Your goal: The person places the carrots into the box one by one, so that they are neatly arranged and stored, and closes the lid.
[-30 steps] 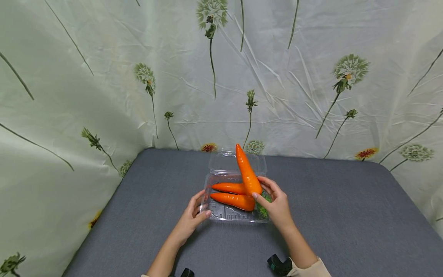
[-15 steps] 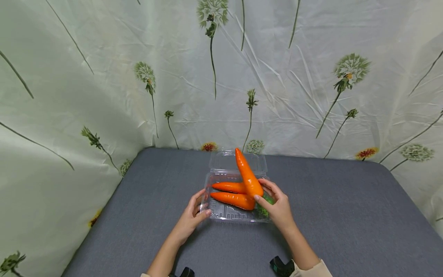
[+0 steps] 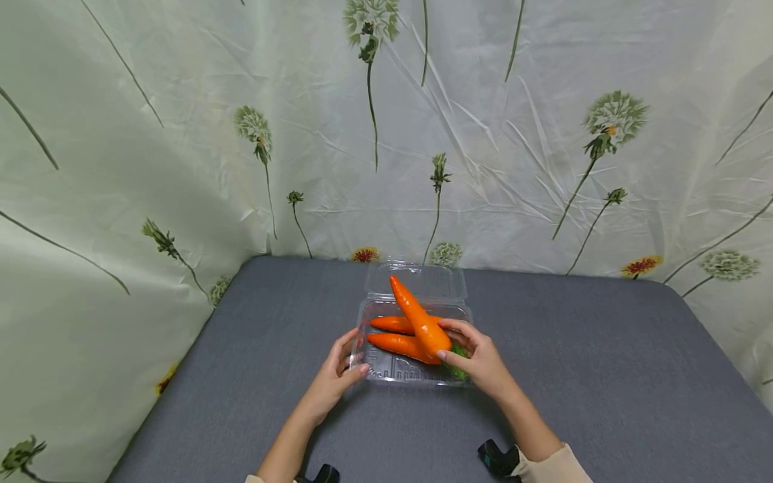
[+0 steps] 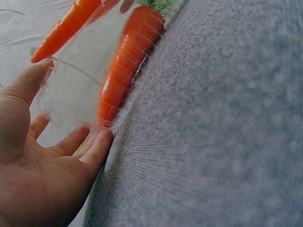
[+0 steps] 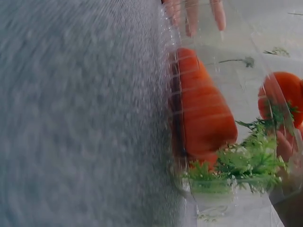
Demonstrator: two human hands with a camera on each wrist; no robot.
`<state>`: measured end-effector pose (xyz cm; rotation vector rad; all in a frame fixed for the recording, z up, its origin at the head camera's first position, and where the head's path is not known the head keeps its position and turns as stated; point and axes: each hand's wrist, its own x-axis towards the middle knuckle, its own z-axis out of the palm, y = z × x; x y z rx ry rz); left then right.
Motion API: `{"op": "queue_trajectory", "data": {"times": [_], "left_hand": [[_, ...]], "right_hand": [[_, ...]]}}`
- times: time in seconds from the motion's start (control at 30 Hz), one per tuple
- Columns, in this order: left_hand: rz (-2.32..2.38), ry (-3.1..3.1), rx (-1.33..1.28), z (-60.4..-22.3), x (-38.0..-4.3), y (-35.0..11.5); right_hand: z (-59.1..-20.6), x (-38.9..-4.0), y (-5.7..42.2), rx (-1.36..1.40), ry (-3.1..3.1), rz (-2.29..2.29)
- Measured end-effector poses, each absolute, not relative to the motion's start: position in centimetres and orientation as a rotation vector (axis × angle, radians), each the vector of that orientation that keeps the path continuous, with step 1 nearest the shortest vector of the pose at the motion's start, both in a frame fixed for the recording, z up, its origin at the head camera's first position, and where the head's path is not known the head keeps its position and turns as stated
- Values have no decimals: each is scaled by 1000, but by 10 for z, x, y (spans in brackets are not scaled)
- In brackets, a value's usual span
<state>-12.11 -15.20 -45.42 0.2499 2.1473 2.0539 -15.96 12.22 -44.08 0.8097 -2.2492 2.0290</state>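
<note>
In the head view, a clear plastic container (image 3: 383, 370) lies with its hinged lid (image 3: 437, 285) folded back. Two orange carrots, a rear carrot (image 3: 386, 324) and a front carrot (image 3: 392, 343), rest inside, tips leftward. My right hand (image 3: 483, 362) grips a third carrot (image 3: 413, 318) by its thick end, slanted over those two. Green leafy tops (image 3: 460, 369) show under that hand, and in the right wrist view the leaves (image 5: 246, 163) press near the container's end wall. My left hand (image 3: 331, 381) holds the container's left side, thumb at the rim, fingers against the wall.
A dark grey cloth surface (image 3: 604, 376) lies under the container. Behind it hangs a pale curtain (image 3: 483, 134) printed with dandelions. Black devices, one at the right wrist (image 3: 498, 458) and one at the left wrist (image 3: 326, 473), show at the lower edge.
The carrot in my right hand has come down and left, its tip swinging left over the rear carrot. My left hand has stayed at the container's side.
</note>
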Motion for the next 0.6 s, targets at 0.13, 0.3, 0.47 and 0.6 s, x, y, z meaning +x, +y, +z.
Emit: {"op": "queue_trajectory", "data": {"times": [0.13, 0.3, 0.47, 0.6], "left_hand": [[2078, 2135, 256, -465, -125, -154], [2084, 2142, 254, -477, -129, -156], [2091, 2142, 277, -478, -129, -156], [2094, 2140, 279, -479, -129, -156]], "right_hand": [[-441, -161, 124, 901, -2288, 2015], [-441, -162, 127, 962, -2391, 1924], [-441, -163, 129, 1016, -2526, 1750], [-441, -164, 130, 1076, -2604, 1631]]}}
